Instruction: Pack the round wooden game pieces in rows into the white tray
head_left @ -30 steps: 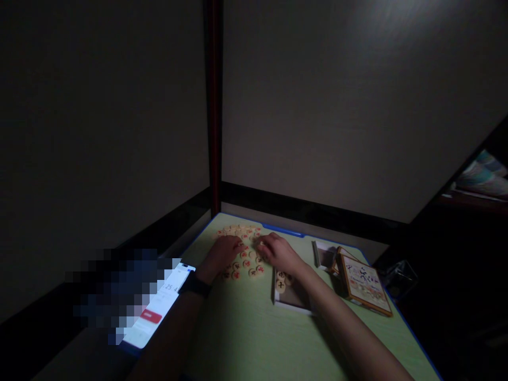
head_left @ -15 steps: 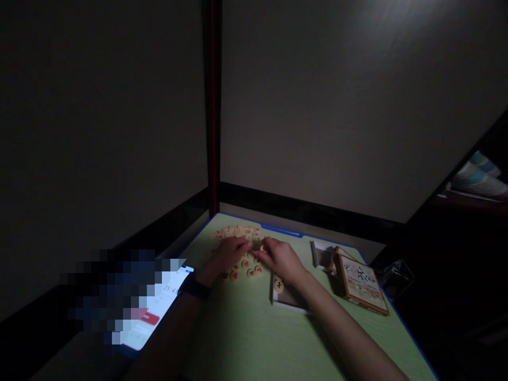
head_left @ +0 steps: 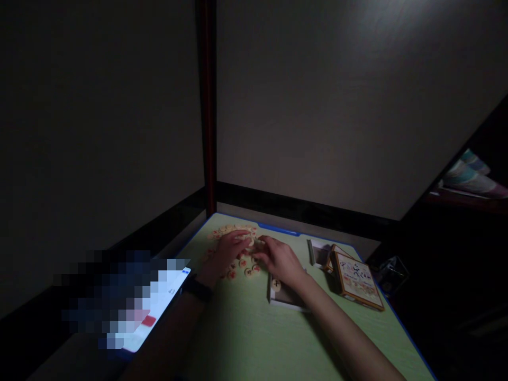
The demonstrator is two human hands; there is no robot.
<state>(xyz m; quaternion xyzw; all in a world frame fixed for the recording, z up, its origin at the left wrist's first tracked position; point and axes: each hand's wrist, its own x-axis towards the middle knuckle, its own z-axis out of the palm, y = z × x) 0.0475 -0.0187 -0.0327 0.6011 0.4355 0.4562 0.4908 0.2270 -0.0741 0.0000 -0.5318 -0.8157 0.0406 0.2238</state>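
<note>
My left hand [head_left: 230, 251], with a dark band on its wrist, reaches over round wooden Chinese chess pieces [head_left: 233, 274] with red and black characters. Its thumb and fingers are closed on one pale chess piece [head_left: 251, 242]. Facing it, my right hand [head_left: 282, 260] has its thumb and forefinger parted, close to that piece, with nothing clear between them. Under the right hand lies a shallow tray [head_left: 288, 300] with a light rim; one black-marked piece [head_left: 277, 285] shows inside it. My right hand and forearm hide the rest of the tray.
A printed game box [head_left: 359, 280] leans at the right of the green table [head_left: 246, 333], beside another open tray [head_left: 312, 254]. A lit phone [head_left: 159, 307], partly blurred out, stands at the left. Walls [head_left: 309, 116] rise behind the table's blue edge.
A piece that showed at my right fingertips is gone from there, and one now shows at my left fingertips. My left hand has risen slightly. The view has shifted a little.
</note>
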